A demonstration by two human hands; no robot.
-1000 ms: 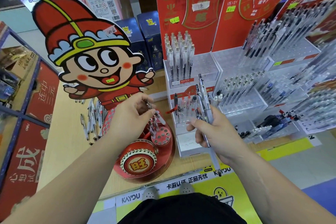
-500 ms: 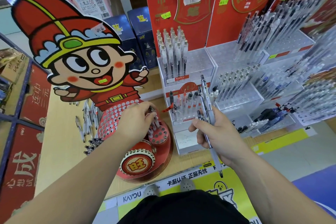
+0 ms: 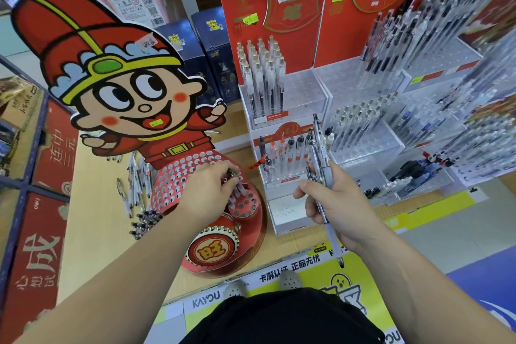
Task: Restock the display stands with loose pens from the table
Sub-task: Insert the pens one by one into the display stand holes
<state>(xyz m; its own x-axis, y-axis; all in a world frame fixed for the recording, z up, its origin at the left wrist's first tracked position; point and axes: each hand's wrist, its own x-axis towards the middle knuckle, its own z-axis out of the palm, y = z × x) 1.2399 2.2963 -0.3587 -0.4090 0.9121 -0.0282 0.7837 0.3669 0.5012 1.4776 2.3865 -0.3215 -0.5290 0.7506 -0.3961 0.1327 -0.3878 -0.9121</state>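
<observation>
Pinching pen (image 3: 239,190) with our left hand (image 3: 205,195) at small holed cup (image 3: 245,208) of red stand (image 3: 173,184); our right hand (image 3: 332,204) clenches pen bundle (image 3: 321,156). Cartoon cutout (image 3: 120,86) behind; loose pens (image 3: 134,190) on table (image 3: 92,226) at left, clear racks (image 3: 304,89) at right.

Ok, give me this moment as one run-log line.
step: restocking | left hand: pinches pen at red round holder | right hand: grips pen bundle | loose pens: on table

Your loose pens (image 3: 133,190) lie scattered toward the left edge of the table (image 3: 92,232), just beside the red stand (image 3: 173,184) full of round holes. White pens (image 3: 239,190) stand tilted in its small front cup (image 3: 247,209); your right hand (image 3: 335,204) grips a bundle (image 3: 321,153).
</observation>
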